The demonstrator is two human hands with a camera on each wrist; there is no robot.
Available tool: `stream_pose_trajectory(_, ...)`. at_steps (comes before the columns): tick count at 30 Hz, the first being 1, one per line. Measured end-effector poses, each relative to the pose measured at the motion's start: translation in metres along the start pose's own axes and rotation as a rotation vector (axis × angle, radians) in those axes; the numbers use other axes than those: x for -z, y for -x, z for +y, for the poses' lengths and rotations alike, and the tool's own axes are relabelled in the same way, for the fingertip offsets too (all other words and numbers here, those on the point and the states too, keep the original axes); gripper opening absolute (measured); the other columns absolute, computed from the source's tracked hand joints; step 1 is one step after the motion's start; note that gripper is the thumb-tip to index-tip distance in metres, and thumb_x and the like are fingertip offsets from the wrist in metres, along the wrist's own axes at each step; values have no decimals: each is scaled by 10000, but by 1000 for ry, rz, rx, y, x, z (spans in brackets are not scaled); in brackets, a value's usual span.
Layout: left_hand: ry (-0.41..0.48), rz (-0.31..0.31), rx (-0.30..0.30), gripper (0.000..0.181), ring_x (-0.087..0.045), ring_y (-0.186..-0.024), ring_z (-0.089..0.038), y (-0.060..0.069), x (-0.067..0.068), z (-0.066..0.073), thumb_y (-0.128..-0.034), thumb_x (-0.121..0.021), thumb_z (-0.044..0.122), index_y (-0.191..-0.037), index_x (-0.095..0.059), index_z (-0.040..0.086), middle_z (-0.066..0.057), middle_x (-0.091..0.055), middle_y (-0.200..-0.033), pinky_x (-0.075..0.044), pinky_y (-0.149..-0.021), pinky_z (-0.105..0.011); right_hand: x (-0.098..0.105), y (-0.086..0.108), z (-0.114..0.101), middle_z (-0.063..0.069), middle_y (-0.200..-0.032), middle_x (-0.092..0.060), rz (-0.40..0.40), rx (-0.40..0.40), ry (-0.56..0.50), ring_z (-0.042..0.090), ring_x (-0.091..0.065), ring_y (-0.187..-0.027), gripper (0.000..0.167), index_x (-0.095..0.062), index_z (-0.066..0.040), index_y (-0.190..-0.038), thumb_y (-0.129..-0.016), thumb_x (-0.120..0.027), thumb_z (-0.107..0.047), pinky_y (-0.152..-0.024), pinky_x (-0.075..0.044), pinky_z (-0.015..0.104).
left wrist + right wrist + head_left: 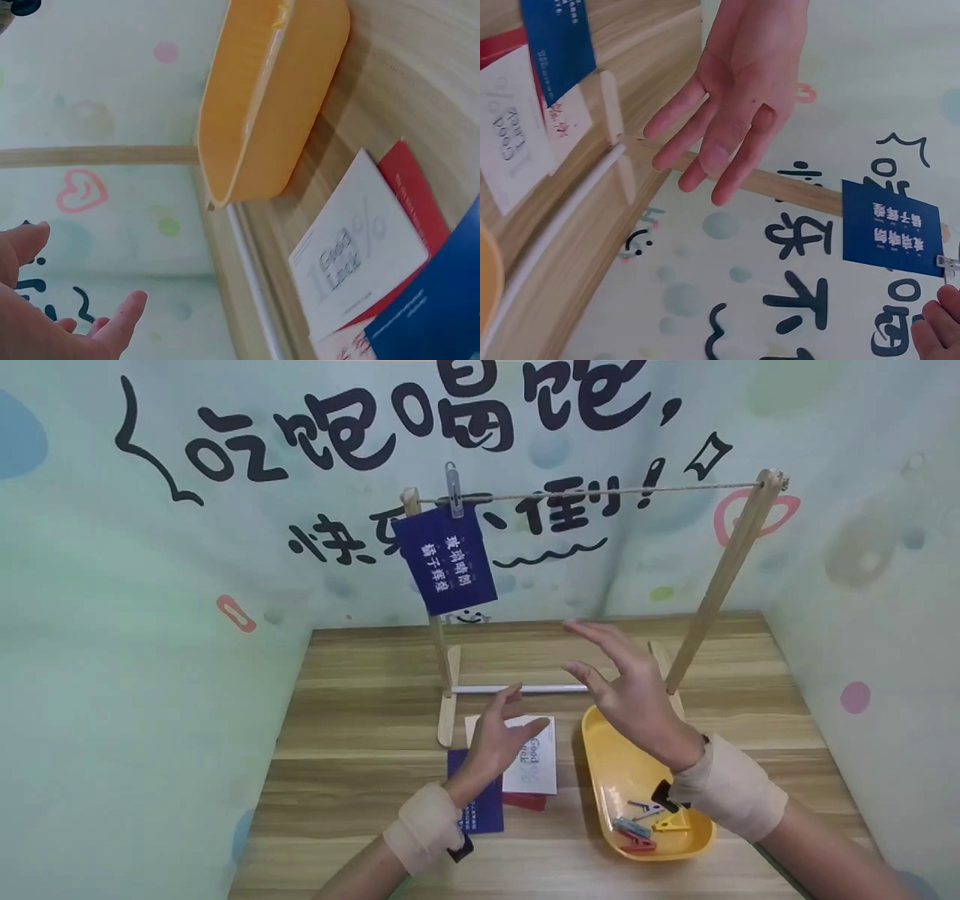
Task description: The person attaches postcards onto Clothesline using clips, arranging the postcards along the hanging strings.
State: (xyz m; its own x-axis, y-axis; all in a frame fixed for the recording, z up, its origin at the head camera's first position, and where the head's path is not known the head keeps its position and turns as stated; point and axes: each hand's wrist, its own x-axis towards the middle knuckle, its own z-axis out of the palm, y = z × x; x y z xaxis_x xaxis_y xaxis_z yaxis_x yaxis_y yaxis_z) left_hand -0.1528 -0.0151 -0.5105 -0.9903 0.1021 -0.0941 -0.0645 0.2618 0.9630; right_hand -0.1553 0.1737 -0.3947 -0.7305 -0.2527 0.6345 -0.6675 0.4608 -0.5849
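Observation:
My left hand [493, 740] hovers over the stacked cards with its fingers spread and nothing in them. Below it lie a white "Good Luck" card [534, 769], a dark blue card [487, 810] and a red card [411, 187]. My right hand [634, 697] is raised above the yellow tray [592, 765], fingers extended, holding nothing. A blue card with white characters [448, 562] hangs tilted from the string [570, 493] at its left end, held by a clear clothespin [454, 491].
The string runs between two wooden posts, the right post [724, 577] leaning, with a white rod [517, 689] joining their feet. Several coloured clothespins [636, 829] lie in the tray. Printed cloth walls [150, 660] stand around the wooden tabletop [337, 780].

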Motion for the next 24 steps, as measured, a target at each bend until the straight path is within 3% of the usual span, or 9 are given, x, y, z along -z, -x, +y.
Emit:
stream_pose_trajectory(2, 12, -12, 23, 735, -564, -1283, -370, 4, -9, -9, -867, -788, 249, -1480, -430, 63, -181, -500, -1460, -563, -979, -433, -1, 9, 4, 131, -1315, -665, 14, 40, 28, 288, -613, -1247, 498, -618, -30, -1325, -849, -761, -21, -1116, -457, 267)
stream_pose_trajectory(6, -2, -23, 8, 735, -584, -1255, -371, 12, -24, -25, -858, -795, 227, -1471, -434, 46, -190, -509, -1443, -558, -990, -443, -3, 24, 11, 173, -1272, -673, 27, 124, 61, 320, -629, -1209, 520, -621, 1, -1304, -809, -775, 38, -1114, -413, 156)
stream_pose_trajectory(13, -19, -64, -22, 786, -538, -1289, -418, 24, -47, -39, -857, -793, 236, -1506, -389, 50, -220, -457, -1486, -539, -1019, -480, -2, 42, 23, 199, -1247, -661, -12, 232, 179, 346, -637, -1178, 531, -613, 24, -1305, -800, -770, 74, -1122, -375, 126)
stream_pose_trajectory(19, -44, -94, -22, 867, -509, -1327, -396, 31, -68, -45, -839, -810, 296, -1537, -345, 77, -185, -417, -1529, -498, -1070, -494, 3, 55, 42, 210, -1233, -664, 2, 402, 314, 367, -637, -1150, 330, -634, 65, -1262, -966, -636, -80, -1185, -354, 215)
stream_pose_trajectory(24, -138, -137, -61, 942, -470, -1380, -339, 41, -83, -54, -823, -818, 375, -1561, -302, 99, -159, -399, -1550, -432, -1146, -459, 6, 74, 58, 185, -1227, -681, 0, 432, 366, 335, -657, -1126, 372, -650, 61, -1248, -1032, -547, -223, -1188, -356, 221)
